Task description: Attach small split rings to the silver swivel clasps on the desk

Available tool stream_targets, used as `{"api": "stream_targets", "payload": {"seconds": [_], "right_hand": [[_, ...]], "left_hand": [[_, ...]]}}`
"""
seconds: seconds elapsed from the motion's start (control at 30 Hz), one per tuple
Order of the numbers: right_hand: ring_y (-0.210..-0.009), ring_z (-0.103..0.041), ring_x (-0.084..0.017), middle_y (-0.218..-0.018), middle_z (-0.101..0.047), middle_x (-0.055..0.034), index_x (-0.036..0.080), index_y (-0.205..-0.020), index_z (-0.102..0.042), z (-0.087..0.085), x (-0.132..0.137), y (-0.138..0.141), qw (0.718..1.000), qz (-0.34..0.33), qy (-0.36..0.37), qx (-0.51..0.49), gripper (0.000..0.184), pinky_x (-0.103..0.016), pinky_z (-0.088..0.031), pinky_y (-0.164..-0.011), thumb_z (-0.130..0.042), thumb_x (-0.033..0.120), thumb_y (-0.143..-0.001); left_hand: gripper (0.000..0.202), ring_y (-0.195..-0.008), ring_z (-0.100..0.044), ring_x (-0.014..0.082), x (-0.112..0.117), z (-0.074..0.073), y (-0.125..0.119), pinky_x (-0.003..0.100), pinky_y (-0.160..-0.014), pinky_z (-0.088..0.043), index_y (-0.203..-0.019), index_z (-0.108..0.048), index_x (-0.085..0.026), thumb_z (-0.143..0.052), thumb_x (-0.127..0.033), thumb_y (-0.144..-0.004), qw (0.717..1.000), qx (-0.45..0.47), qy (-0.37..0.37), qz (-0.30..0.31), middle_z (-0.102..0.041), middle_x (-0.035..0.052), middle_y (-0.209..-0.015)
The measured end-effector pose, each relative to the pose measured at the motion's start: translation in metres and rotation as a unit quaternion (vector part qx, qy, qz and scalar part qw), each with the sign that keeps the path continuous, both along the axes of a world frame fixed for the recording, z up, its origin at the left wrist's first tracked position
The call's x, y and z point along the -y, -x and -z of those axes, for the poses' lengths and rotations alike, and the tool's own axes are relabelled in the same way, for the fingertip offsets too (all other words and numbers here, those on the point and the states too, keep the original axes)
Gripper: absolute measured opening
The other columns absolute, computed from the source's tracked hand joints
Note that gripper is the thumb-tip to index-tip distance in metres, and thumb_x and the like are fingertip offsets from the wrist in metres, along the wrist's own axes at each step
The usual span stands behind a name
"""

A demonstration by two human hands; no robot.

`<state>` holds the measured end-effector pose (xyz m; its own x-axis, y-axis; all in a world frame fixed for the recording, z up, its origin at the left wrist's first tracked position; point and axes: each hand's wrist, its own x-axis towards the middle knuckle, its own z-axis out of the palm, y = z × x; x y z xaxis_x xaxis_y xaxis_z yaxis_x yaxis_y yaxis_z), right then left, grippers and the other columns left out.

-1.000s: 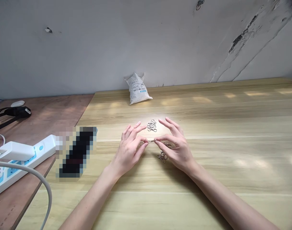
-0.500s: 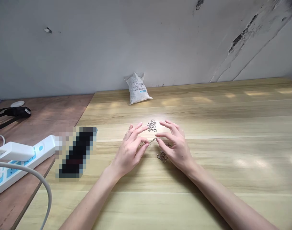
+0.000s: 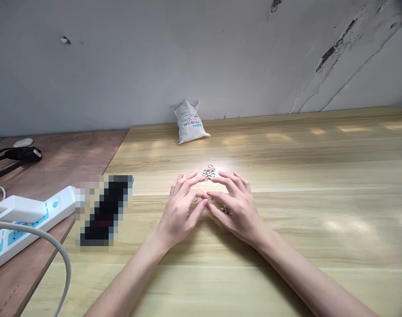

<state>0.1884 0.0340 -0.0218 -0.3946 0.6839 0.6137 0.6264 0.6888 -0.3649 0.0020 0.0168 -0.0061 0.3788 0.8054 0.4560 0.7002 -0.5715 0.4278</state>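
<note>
Landmark: far pile (image 3: 208,172) of small silvery metal clasps and rings, tangled, on the wood-grain tabletop (image 3: 319,229).

Change: half a second ago the clasp piece bridges a visible gap between the hands; now their fingertips meet and cover most of it. Judged from this, the work in hand is at a close, two-handed stage on one piece.

Left hand (image 3: 179,207): left of the far pile and nearer the person; thumb and index in a narrow pinch, apparently holding the clasp piece.

Right hand (image 3: 242,207): right of the far pile and nearer; thumb and index narrowly spaced at the left fingertips; whether they grip metal is unclear.

Clasp piece (image 3: 195,199): just nearer than the far pile; shiny ring left of the pinch, a metal bit, possibly its other end, to the right; middle hidden.

Near pile (image 3: 226,209): nearer than the far pile, to its right; darker metal, partly hidden by the right hand.
</note>
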Motion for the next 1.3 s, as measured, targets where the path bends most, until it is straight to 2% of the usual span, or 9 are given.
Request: {"api": "stream_targets", "payload": {"seconds": [0.17, 0.27, 0.53, 1.13, 1.3], "right_hand": [[-0.127, -0.05, -0.03, -0.121, -0.065, -0.0115, 0.022, -0.095, -0.07, -0.0029, 0.002, 0.0016, 0.999, 0.038, -0.022, 0.011, 0.015, -0.054, -0.032, -0.109, -0.064, 0.033, -0.088], [-0.127, -0.051, -0.03, -0.12, -0.066, -0.0112, 0.022, -0.091, -0.07, -0.0039, 0.0038, 0.0032, 0.998, 0.043, -0.034, 0.021, 0.013, -0.054, -0.032, -0.109, -0.063, 0.031, -0.088], [-0.123, -0.052, -0.029, -0.116, -0.066, -0.0116, 0.019, -0.089, -0.069, -0.0011, 0.0053, 0.003, 0.999, 0.021, -0.025, 0.038, 0.013, -0.054, -0.034, -0.108, -0.056, 0.018, -0.089], [-0.118, -0.053, -0.026, -0.116, -0.064, -0.0107, 0.021, -0.103, -0.067, 0.001, 0.0032, 0.001, 0.999, -0.029, 0.012, 0.04, 0.022, -0.052, -0.036, -0.105, -0.052, 0.014, -0.089], [-0.114, -0.056, -0.025, -0.112, -0.066, -0.0095, 0.022, -0.1, -0.066, 0.0016, 0.002, 0.0006, 0.999, -0.038, 0.009, 0.03, 0.02, -0.051, -0.036, -0.105, -0.051, 0.014, -0.089]], "left_hand": [[0.009, -0.137, -0.039, 0.0239, 0.0, -0.0005, 0.0011, 0.054, -0.117, -0.025, -0.095, -0.06, -0.021, -0.053, -0.017, -0.094, 1.0, 0.009, 0.0, -0.022, -0.058, 0.0064, -0.131], [0.009, -0.136, -0.04, 0.0234, 0.0015, -0.0011, -0.001, 0.053, -0.117, -0.026, -0.094, -0.06, -0.021, -0.053, -0.017, -0.094, 1.0, 0.014, 0.012, -0.019, -0.058, 0.0057, -0.13], [0.008, -0.134, -0.042, 0.0231, 0.0036, -0.002, -0.0059, 0.05, -0.113, -0.03, -0.096, -0.06, -0.021, -0.054, -0.017, -0.094, 1.0, 0.016, 0.02, -0.006, -0.059, 0.0059, -0.128], [0.006, -0.131, -0.045, 0.0236, 0.0031, 0.0021, -0.0047, 0.046, -0.11, -0.035, -0.095, -0.06, -0.022, -0.055, -0.019, -0.093, 1.0, -0.001, 0.026, -0.002, -0.06, 0.0049, -0.126], [0.013, -0.13, -0.045, 0.0237, 0.0022, 0.0012, -0.0029, 0.044, -0.108, -0.038, -0.105, -0.06, -0.023, -0.056, -0.021, -0.093, 1.0, 0.008, 0.029, -0.004, -0.06, 0.0051, -0.126]]}}
